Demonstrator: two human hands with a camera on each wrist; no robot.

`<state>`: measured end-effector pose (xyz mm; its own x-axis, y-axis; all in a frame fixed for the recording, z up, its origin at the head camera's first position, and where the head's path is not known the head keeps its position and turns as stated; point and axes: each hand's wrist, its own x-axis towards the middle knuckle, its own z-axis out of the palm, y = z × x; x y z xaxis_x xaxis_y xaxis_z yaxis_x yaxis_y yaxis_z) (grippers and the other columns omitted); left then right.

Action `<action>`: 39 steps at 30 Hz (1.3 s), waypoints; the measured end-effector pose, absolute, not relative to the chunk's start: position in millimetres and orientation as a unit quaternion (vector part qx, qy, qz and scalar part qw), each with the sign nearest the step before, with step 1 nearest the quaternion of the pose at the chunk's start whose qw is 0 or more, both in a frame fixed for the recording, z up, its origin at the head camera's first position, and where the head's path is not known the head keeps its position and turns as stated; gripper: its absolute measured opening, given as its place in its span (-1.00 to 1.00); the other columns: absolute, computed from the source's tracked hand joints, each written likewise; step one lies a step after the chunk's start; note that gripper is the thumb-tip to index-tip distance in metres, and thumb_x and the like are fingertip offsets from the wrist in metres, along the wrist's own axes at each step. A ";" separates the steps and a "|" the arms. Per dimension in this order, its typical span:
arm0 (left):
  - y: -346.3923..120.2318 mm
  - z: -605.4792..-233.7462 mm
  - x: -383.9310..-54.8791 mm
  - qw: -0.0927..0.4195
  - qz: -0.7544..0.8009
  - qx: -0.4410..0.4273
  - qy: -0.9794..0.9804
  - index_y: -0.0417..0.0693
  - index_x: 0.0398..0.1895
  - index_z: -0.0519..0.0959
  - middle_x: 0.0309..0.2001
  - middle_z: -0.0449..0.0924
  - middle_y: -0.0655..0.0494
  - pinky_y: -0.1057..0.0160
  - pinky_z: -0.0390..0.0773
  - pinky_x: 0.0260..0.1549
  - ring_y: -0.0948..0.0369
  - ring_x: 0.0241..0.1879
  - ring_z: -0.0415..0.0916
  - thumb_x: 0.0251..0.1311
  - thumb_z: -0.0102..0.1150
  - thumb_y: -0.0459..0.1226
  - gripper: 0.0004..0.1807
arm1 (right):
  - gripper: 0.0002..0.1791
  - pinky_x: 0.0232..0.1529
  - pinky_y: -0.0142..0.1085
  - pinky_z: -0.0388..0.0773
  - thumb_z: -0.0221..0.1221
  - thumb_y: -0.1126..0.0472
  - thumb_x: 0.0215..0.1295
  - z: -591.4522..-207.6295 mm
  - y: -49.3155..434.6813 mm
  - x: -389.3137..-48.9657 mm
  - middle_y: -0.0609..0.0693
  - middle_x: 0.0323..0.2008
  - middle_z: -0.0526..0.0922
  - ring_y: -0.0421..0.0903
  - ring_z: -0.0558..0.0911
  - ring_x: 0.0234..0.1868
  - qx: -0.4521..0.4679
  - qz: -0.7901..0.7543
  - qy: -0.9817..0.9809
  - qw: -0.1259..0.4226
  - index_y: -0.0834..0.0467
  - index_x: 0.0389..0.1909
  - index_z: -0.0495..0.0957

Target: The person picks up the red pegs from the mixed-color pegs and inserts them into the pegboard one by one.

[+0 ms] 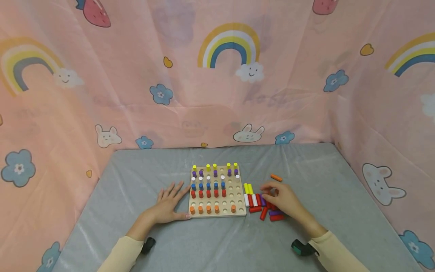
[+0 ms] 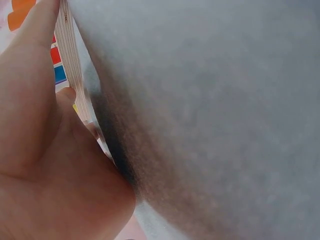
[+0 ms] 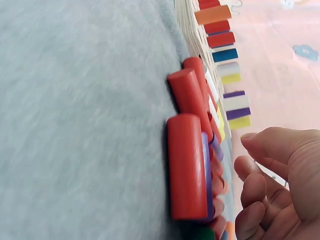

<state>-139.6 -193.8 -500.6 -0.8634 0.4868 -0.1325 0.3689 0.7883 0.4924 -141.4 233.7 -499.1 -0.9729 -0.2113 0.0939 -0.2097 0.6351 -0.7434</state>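
Note:
A wooden pegboard (image 1: 234, 199) lies flat, with rows of yellow, purple, white, blue, red and orange pegs upright in its holes. My left hand (image 1: 166, 207) rests spread beside it, thumb at its near left corner and a finger by its left edge. In the left wrist view the board's layered edge (image 2: 70, 45) shows past that hand. To the right, my right hand (image 1: 283, 198) hovers over loose pegs, fingers loosely bent. The right wrist view shows a gap between thumb and fingertips, with nothing visible in it. A red peg (image 3: 187, 167) lies nearest there.
Loose yellow pegs (image 1: 248, 188) lie against the board's right side, with red, white and purple ones below them, partly hidden by the right hand. An orange peg (image 1: 276, 177) lies apart, farther back. Grey cloth (image 1: 204, 245) covers the table; a patterned pink curtain (image 1: 217, 109) hangs behind.

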 end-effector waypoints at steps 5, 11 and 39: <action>-192.2 -496.9 -139.4 0.139 0.208 0.218 0.943 0.14 0.59 0.02 0.61 -0.15 -0.14 -0.49 -0.26 0.37 -0.29 0.57 -0.29 0.08 0.33 0.21 0.08 | -0.79 -0.51 -0.43 0.41 0.38 0.30 0.15 -501.3 240.3 -138.2 -0.04 -0.36 0.70 -0.29 0.41 -0.56 -0.118 -0.405 0.907 -0.015 0.15 -0.16 0.69; -191.8 -494.7 -139.2 0.141 0.197 0.215 0.946 0.13 0.59 0.01 0.61 -0.16 -0.14 -0.49 -0.25 0.38 -0.29 0.57 -0.29 0.09 0.34 0.19 0.08 | -0.81 -0.52 -0.44 0.37 0.40 0.28 0.13 -503.7 244.8 -133.9 -0.07 -0.41 0.68 -0.30 0.39 -0.56 -0.104 -0.396 0.912 -0.021 0.14 -0.21 0.70; -194.0 -502.9 -142.4 0.143 0.205 0.222 0.943 0.17 0.60 -0.01 0.62 -0.18 -0.11 -0.48 -0.26 0.38 -0.28 0.57 -0.31 0.08 0.32 0.22 0.08 | -0.84 -0.41 -0.42 0.38 0.37 0.21 0.16 -501.1 236.1 -134.8 -0.13 -0.49 0.59 -0.26 0.45 -0.47 -0.088 -0.317 0.944 -0.005 0.09 -0.23 0.69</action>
